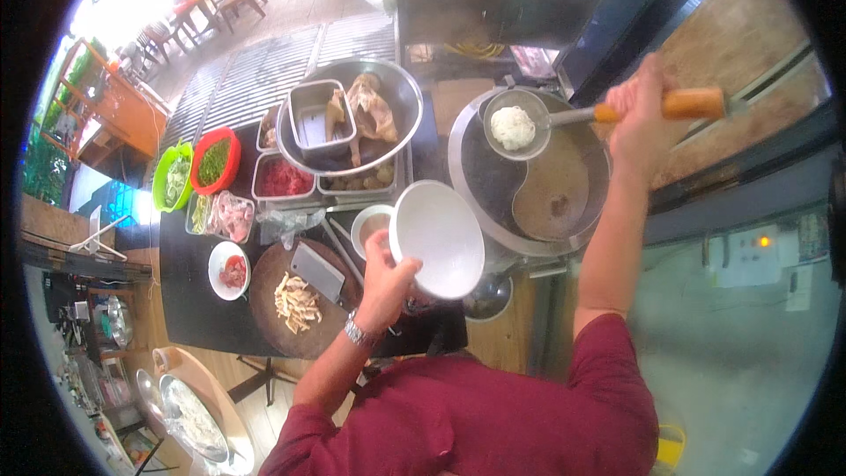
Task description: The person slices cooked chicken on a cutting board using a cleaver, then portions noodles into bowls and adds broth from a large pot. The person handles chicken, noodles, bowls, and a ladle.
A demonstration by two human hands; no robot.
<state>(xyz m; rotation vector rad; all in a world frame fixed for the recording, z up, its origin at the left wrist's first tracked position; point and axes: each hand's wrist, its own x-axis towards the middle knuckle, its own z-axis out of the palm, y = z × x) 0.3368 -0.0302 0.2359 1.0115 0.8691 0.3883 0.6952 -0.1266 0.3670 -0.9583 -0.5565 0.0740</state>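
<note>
My left hand (385,283) grips an empty white bowl (437,241) by its rim, tilted with its inside facing up. My right hand (636,109) is closed around the wooden handle (694,104) of a noodle strainer. In the strainer's basket lies a clump of white noodles (512,127). This basket is above a large round metal pot (461,208), which has a curved divider. Cloudy brownish broth (552,195) shows in one compartment; the other looks dark. The bowl is just left of the pot, partly covering a smaller bowl (367,228).
A round chopping board (271,317) bears a cleaver (318,271) and sliced pale meat (297,302). Behind are a large steel basin (413,116) with poultry pieces, red minced meat (284,178), a red basket (232,168) and a green basket (158,195). A white bowl (218,287) holds meat.
</note>
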